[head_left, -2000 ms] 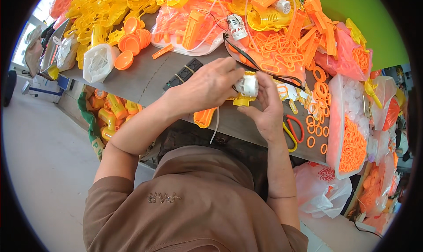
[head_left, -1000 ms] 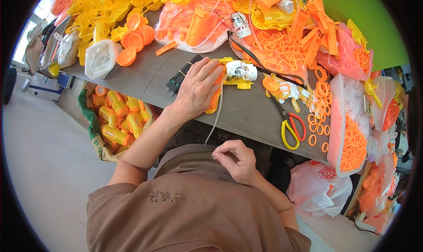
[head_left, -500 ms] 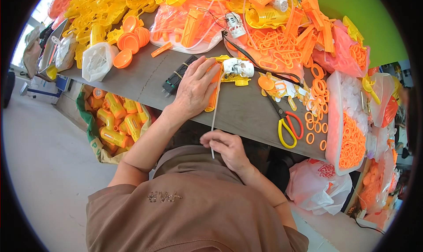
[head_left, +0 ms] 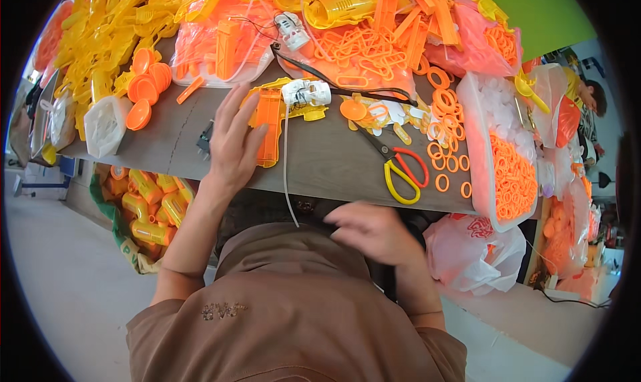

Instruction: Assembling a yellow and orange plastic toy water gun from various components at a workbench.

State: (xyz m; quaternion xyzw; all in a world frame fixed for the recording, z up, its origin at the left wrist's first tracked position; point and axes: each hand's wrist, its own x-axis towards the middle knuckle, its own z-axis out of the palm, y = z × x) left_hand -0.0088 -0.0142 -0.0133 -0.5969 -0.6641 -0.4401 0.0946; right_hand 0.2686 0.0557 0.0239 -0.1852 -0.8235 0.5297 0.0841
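My left hand (head_left: 232, 142) is raised at the table's front edge, fingers stretched and apart. Its fingertips overlap the left side of an orange plastic shell (head_left: 268, 125) lying on a yellow plastic shell (head_left: 310, 114). A white mechanism with dark wires (head_left: 306, 93) sits at the far end of these parts. From it a thin white tube (head_left: 286, 162) runs over the table edge and hangs loose toward my lap. My right hand (head_left: 374, 232), smeared by motion, is in front of the edge with fingers extended, holding nothing visible. Behind my left hand a black part (head_left: 205, 142) is mostly hidden.
Scissors (head_left: 400, 172) lie right of the shells, near orange rings (head_left: 442, 182). A clear tub (head_left: 482, 155) of orange links stands at the table's right end. Yellow and orange parts crowd the back. A bag (head_left: 107, 212) of yellow-orange cylinders stands below left.
My right hand has let go of the white tube and moved right. My left hand has come off the orange shell toward the left. The whole view has swung right.
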